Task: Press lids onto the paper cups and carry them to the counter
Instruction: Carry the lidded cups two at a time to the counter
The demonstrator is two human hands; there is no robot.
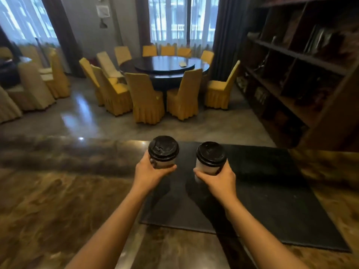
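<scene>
Two white paper cups with black lids are held above a dark mat (272, 187) on the brown marbled counter (48, 200). My left hand (149, 171) is wrapped around the left cup (163, 152) from below and behind. My right hand (217, 180) grips the right cup (210, 158) the same way. Both lids sit flat on their cups. The cups stand upright, side by side, a short gap apart, near the mat's far edge. Whether their bases touch the mat is hidden by my fingers.
Beyond the counter's far edge lies a polished floor with a round dark dining table (165, 66) ringed by yellow-covered chairs (145, 98). A dark wooden shelf unit (301, 74) stands at the right. More covered chairs (35, 88) are at the left.
</scene>
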